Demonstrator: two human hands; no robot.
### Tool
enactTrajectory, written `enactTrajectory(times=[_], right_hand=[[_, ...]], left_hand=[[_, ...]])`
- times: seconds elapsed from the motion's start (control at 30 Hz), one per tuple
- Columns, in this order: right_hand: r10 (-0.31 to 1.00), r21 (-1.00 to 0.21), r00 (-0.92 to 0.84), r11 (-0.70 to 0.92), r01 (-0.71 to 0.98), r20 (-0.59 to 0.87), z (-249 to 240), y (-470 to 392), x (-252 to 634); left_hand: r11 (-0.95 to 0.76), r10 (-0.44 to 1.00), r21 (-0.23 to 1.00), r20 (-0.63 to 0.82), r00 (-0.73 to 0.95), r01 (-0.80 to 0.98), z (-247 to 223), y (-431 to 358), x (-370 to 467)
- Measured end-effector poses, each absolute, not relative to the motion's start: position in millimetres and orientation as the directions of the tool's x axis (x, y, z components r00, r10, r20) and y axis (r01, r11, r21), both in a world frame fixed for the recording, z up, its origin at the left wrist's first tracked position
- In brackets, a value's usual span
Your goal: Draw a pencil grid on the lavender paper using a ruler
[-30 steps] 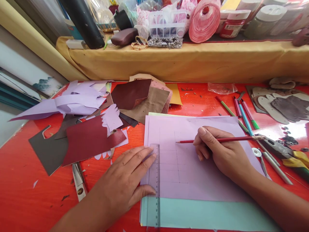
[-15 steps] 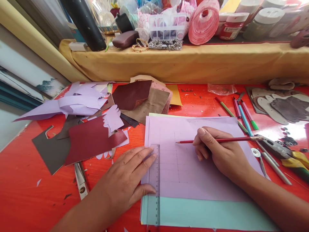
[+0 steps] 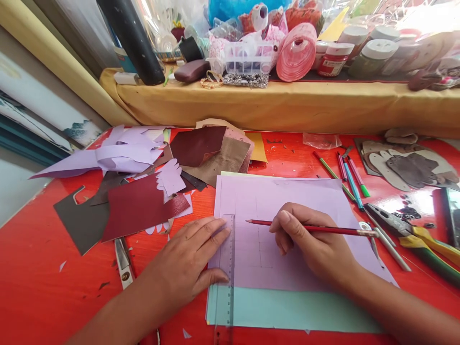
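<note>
My left hand (image 3: 196, 256) lies with fingers stretched out, its fingertips pressing on a clear ruler (image 3: 227, 297). The ruler stands upright in view along the left side of a lilac sheet (image 3: 305, 196). Thin pencil lines form a grid on that sheet. Beneath it a light turquoise sheet (image 3: 287, 309) shows at the near edge. A red pencil (image 3: 334, 230) is gripped in my right hand (image 3: 309, 235), its tip pointing left over the drawn lines, to the right of the ruler. I cannot tell whether the tip touches the paper.
Left lie leather scraps (image 3: 136, 206), lilac paper cuttings (image 3: 125, 155) and scissors (image 3: 124, 263), partly under my left forearm. Several felt pens (image 3: 352, 184), pliers (image 3: 398, 225) and cut leather pieces (image 3: 413, 167) are on the right. Jars (image 3: 334, 60) crowd the cloth-covered ledge behind.
My right hand has moved the pencil left and slightly down, bringing its tip nearer the ruler. The left hand stays on the ruler. The view has shifted a little.
</note>
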State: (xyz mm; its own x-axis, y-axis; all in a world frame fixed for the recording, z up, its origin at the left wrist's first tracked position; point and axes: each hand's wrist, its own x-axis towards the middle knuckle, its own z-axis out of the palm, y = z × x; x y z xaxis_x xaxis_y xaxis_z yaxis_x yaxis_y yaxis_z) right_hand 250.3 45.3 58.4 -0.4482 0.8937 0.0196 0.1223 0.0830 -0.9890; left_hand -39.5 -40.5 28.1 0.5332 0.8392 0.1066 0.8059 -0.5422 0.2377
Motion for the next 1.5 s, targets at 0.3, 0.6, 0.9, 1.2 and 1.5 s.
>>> enactTrajectory(times=[0.3,0.6,0.9,1.2,1.5], right_hand=[[0.84,-0.984,-0.543,0.087,0.157,-0.012,50.3,44.9,245.7],[0.834,-0.981,-0.55,0.075,0.179,-0.037,46.5,44.7,241.6],[0.835,-0.973,-0.548,0.089,0.214,-0.044,47.4,44.8,240.0],[0.829,-0.968,-0.558,0.1,0.228,-0.045,48.0,45.3,239.1],[0.828,-0.967,-0.558,0.088,0.239,-0.062,47.8,45.6,238.3]], left_hand=[[-0.524,0.849,0.26,0.083,0.522,0.811,28.9,-40.6,-40.5],[-0.515,0.857,0.255,0.136,0.497,0.818,18.7,-43.6,-36.5],[-0.513,0.858,0.249,0.13,0.496,0.822,17.5,-43.8,-36.8],[-0.505,0.863,0.254,0.137,0.486,0.825,16.7,-45.0,-35.2],[-0.525,0.85,0.214,0.172,0.497,0.824,19.8,-43.3,-35.1]])
